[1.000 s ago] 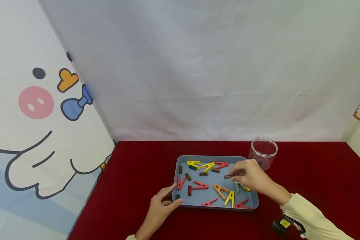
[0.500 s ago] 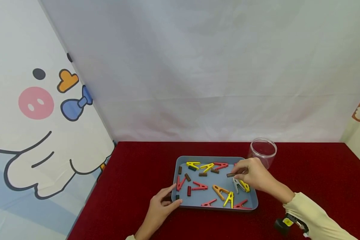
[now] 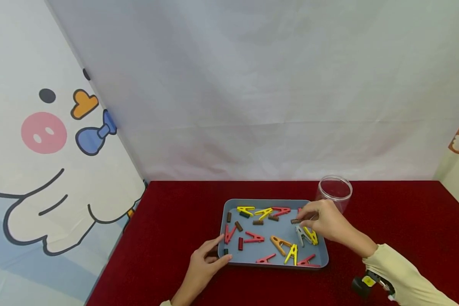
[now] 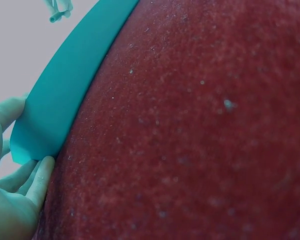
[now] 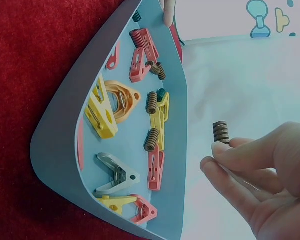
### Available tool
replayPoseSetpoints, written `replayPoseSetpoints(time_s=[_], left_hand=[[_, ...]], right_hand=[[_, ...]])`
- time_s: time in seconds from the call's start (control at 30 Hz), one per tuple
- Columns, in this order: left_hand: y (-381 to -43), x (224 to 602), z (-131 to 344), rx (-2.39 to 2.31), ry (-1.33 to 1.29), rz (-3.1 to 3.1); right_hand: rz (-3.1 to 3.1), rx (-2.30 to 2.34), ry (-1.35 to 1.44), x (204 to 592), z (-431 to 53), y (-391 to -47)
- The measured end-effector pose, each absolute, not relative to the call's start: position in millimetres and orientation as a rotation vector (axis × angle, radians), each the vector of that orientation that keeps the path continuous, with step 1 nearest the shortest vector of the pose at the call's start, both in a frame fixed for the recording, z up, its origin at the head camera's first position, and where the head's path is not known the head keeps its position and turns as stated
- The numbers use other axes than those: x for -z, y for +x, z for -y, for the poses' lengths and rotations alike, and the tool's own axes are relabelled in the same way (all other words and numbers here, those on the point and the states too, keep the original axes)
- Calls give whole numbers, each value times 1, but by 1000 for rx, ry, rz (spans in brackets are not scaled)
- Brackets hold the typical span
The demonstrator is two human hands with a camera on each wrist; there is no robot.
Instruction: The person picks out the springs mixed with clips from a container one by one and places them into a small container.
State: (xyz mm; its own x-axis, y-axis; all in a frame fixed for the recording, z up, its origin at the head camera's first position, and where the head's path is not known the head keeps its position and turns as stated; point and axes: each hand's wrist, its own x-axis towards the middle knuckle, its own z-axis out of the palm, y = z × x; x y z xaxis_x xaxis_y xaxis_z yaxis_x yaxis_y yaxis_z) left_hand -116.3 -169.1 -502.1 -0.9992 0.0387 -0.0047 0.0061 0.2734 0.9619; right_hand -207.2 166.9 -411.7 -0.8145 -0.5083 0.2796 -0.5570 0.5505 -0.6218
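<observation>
Above the right part of the blue-grey tray (image 3: 248,257), my right hand (image 3: 325,219) pinches a brown coil spring (image 5: 220,132) between thumb and fingertips. My left hand (image 3: 202,263) holds the tray's near left corner, thumb at the front wall and fingers at the left side. Inside the tray lie red, yellow, orange and grey spring clamps; a grey clamp (image 3: 301,236) and a yellow clamp (image 3: 311,236) are just below my right hand. Several more coil springs lie among them, such as a brown spring (image 3: 258,222) and a red spring (image 3: 240,243).
A clear round jar (image 3: 334,189) without a lid stands behind the tray's right end, partly hidden by my right hand. Dark red cloth (image 3: 183,212) covers the table. A pale curtain (image 3: 275,93) hangs along its back edge.
My right hand has moved slightly right and away from me, carrying the pinched spring toward the jar side. The grey and yellow clamps beneath show more fully. My left hand stays at the tray corner.
</observation>
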Motion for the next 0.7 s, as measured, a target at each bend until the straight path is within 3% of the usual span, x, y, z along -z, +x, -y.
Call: replayPoseSetpoints(time_s=[0.33,0.7], left_hand=[[-107,477,165,-1940,89,-2436],[-117,507,170,-1928,87,-2479]], right_hand=[[2726,-1170,908,409,-172,-209],[2695,-1151,918,405,-180,-213]])
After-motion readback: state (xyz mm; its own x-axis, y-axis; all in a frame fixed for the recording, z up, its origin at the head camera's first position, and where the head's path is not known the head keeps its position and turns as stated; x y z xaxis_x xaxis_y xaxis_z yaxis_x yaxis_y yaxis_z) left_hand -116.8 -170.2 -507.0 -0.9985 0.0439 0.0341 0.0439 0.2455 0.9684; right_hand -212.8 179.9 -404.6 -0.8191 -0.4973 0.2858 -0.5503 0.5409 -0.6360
